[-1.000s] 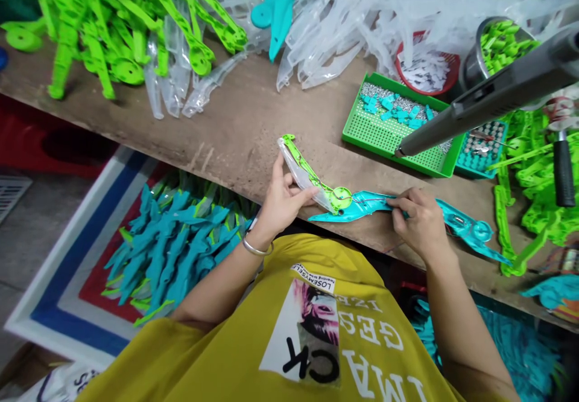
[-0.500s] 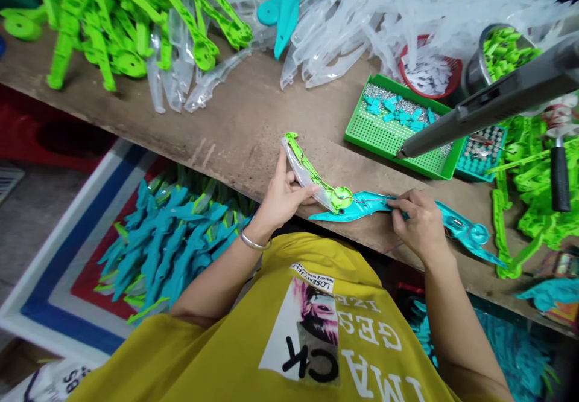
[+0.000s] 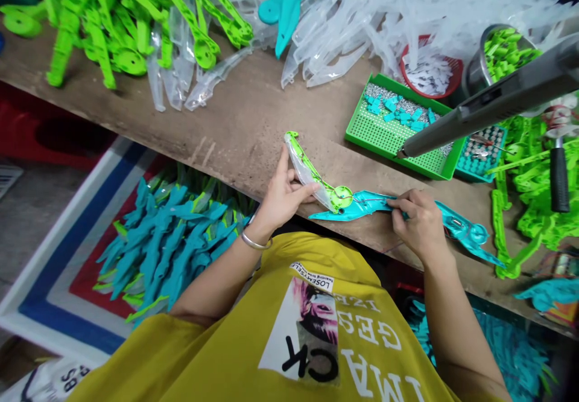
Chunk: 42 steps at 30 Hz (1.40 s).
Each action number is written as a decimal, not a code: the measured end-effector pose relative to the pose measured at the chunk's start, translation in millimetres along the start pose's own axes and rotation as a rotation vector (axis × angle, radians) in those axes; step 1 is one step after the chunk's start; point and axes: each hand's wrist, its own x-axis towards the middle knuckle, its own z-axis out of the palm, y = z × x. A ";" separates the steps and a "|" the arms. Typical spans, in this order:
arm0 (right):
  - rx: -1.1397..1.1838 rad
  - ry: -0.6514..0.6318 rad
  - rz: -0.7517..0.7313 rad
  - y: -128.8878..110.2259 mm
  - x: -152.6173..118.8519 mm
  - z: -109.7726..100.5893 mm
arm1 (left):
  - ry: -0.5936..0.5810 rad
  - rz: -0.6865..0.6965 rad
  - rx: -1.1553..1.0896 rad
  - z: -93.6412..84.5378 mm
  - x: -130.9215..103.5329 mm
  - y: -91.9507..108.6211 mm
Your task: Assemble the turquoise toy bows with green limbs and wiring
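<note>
Between the thumb and fingers of my left hand is a clear plastic blade, fitted along a curved green plastic piece with a round end. That round end rests on a long turquoise plastic shell, which lies open side up at the table's front edge. A thin dark red wire runs from the green piece into the shell. My right hand has its fingers pinched at the wire over the middle of the shell; the fingertips partly hide what they grip. A small coiled part sits in the shell's right end.
A grey electric screwdriver hangs over a green basket of screws and turquoise bits. Clear blades and green pieces are heaped at the back. Below left, a tray holds turquoise assemblies. More green parts lie right.
Both hands keep their grip and place. The wire along the green piece lies slightly closer in to it than before; otherwise the view has only shifted a little.
</note>
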 end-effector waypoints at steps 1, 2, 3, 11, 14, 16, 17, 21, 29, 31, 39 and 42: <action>0.003 0.001 0.003 -0.2 0.0 0.0 | 0.001 -0.003 -0.002 -0.2 0.4 -0.3; 0.003 0.005 0.003 -0.3 0.0 0.0 | 0.001 -0.005 0.002 -0.4 0.8 -0.6; 0.000 0.012 -0.001 -0.4 0.0 0.0 | -0.001 -0.005 0.010 -0.6 1.2 -0.7; 0.013 0.005 -0.004 -0.5 -0.4 -1.3 | -0.022 0.006 0.087 -3.3 3.2 1.4; 0.016 0.015 -0.001 -0.2 -0.5 -0.7 | -0.025 0.026 0.113 -5.1 4.7 -0.2; 0.014 0.016 0.001 -0.2 -0.7 -0.1 | -0.022 0.037 0.128 -6.2 5.7 -1.8; 0.013 0.014 0.001 -0.3 -0.8 0.2 | -0.017 0.041 0.138 -6.6 6.1 -2.3; 0.002 0.016 -0.005 -2.6 -1.6 -0.2 | 0.021 0.052 0.197 -7.5 7.0 -1.9; -0.157 0.010 0.041 -18.7 5.0 -12.2 | 0.028 0.018 0.232 -7.4 4.7 3.6; -0.146 0.063 0.078 -28.9 14.1 -13.7 | 0.020 0.026 0.207 -7.4 3.5 3.9; 0.369 -0.203 0.008 -78.9 60.9 15.4 | 0.044 0.036 0.233 -4.2 0.3 7.2; 0.330 -0.278 -0.003 -84.2 64.2 28.9 | 0.037 0.022 0.281 -3.9 0.1 9.6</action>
